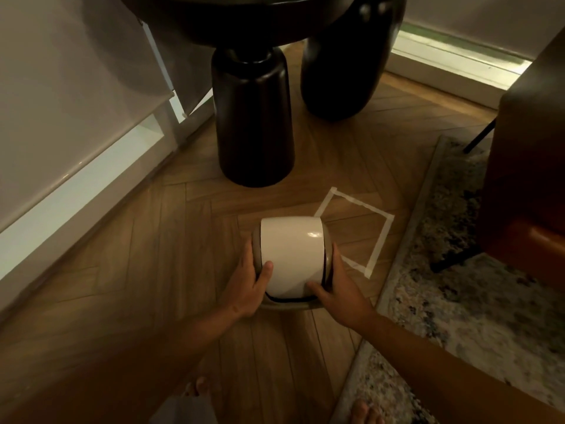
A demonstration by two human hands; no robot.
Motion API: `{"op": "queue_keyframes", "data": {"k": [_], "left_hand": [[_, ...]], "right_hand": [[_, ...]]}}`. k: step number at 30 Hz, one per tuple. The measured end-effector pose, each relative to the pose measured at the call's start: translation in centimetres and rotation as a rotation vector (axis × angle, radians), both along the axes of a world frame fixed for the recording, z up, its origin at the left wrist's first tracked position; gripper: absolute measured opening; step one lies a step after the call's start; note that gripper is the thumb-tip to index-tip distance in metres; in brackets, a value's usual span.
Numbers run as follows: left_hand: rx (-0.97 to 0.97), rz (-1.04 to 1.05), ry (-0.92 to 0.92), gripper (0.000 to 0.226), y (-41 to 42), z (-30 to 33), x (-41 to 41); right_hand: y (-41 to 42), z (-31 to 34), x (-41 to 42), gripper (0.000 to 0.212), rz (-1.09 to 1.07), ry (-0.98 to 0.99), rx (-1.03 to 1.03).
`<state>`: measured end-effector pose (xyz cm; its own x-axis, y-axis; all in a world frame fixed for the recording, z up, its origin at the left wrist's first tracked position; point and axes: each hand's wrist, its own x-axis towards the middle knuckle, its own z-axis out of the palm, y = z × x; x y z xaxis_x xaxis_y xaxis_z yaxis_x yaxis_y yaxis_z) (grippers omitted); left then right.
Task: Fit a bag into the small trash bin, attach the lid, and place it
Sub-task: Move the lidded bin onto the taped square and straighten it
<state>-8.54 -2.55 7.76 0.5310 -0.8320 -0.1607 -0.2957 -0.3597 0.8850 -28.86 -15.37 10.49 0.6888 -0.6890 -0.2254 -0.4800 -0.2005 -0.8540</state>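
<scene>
Small cream plastic trash bin w/ domed swing lid sits low over the herringbone wood floor, overlapping the 8 o'clock corner of the white tape square; can't tell if its base touches down; left hand clamps the 9 o'clock side, right hand the 3 o'clock side, fingers wrapped and pressed on the shell, thumbs on the lid; dark strip at the 6 o'clock lid edge is prob. the bag; risks, as I judge: bin ends up off the mark, since most of the square lies toward 2 o'clock; thumb pressure could tip the swing lid or unseat the ring; the dark round table leg at 12 o'clock and the patterned rug edge at 3 o'clock could catch it if pushed too far.
</scene>
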Motion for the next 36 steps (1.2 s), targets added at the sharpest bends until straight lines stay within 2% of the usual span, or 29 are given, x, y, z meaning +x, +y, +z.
{"op": "queue_keyframes", "data": {"k": [4, 9, 14, 17, 20, 27, 30, 33, 36], "left_hand": [[0.012, -0.132, 0.051, 0.082, -1.1, 0.6, -0.9], [-0.002, -0.231, 0.105, 0.086, -3.0, 1.3, -2.6], [0.022, -0.219, 0.152, 0.101, -3.3, 0.4, -3.5], [0.059, -0.223, 0.183, 0.103, -3.6, 0.0, -2.9], [0.083, -0.274, 0.181, 0.104, -4.0, 0.2, -2.5], [0.074, -0.387, 0.169, 0.107, -4.7, 1.4, -0.9], [0.085, -0.446, 0.145, 0.093, -4.6, 1.8, -0.6], [0.07, -0.428, 0.098, 0.11, -3.9, 1.8, -0.3], [0.03, -0.441, 0.07, 0.113, -3.1, 1.2, 0.0]], "right_hand": [[0.6, -0.4, -2.8, 0.115, -0.081, 0.002, -0.045], [1.4, -0.9, -5.8, 0.117, -0.197, -0.009, -0.07], [2.2, -0.8, -6.5, 0.116, -0.248, -0.042, -0.067], [3.1, -1.3, -6.0, 0.126, -0.286, -0.051, -0.012], [4.2, -1.8, -5.5, 0.134, -0.336, -0.052, 0.032], [5.1, -1.9, -4.9, 0.139, -0.319, -0.038, 0.033], [5.0, -1.6, -5.0, 0.135, -0.304, -0.049, 0.02], [5.2, -1.1, -4.9, 0.138, -0.317, -0.054, -0.013], [5.3, -0.7, -4.6, 0.139, -0.332, -0.057, -0.044]]}}
